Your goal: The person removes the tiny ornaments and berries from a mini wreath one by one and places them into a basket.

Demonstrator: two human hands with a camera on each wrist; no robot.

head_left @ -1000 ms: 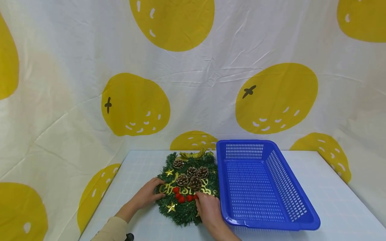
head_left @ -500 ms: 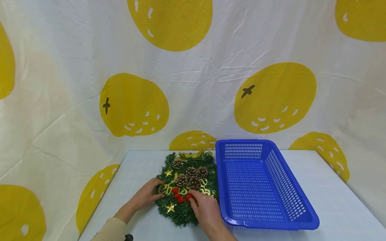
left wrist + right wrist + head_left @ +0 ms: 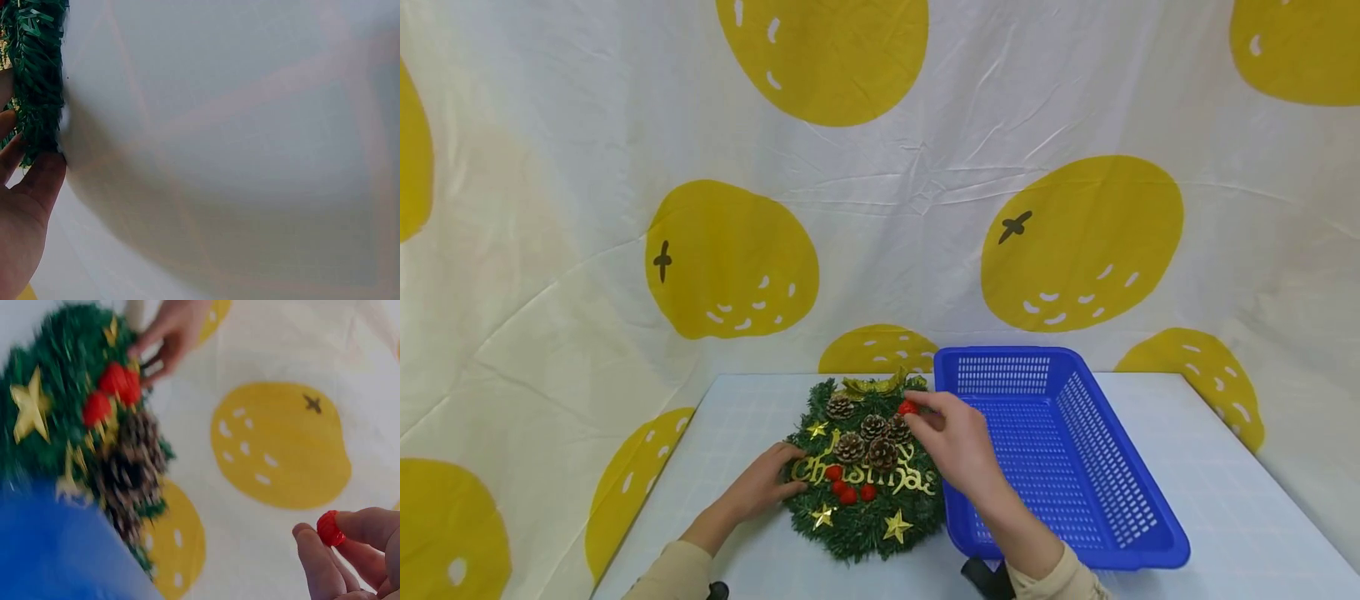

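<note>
A green Christmas wreath (image 3: 850, 529) lies on the table, trimmed with pine cones (image 3: 850, 448), gold stars (image 3: 897, 526), red balls (image 3: 847, 496) and gold "Christmas" lettering. My left hand (image 3: 762, 483) grips its left edge; in the left wrist view the thumb (image 3: 47, 178) lies against the green tinsel (image 3: 39, 81). Raised over the wreath's upper right, my right hand (image 3: 958, 437) pinches a small ridged red ball (image 3: 330, 529) between thumb and fingertips. In the head view that red ball (image 3: 907, 407) overlaps the far part of the wreath, close to a pine cone.
A blue plastic basket (image 3: 1150, 492) with slotted walls stands right beside the wreath, its near left rim under my right forearm. Behind the table (image 3: 737, 567) hangs a white cloth (image 3: 880, 250) printed with large yellow fruit.
My right hand has picked a red ball from the wreath's lower right and carried it up and away, uncovering the lettering's end and a gold star. The left hand has kept its place.
</note>
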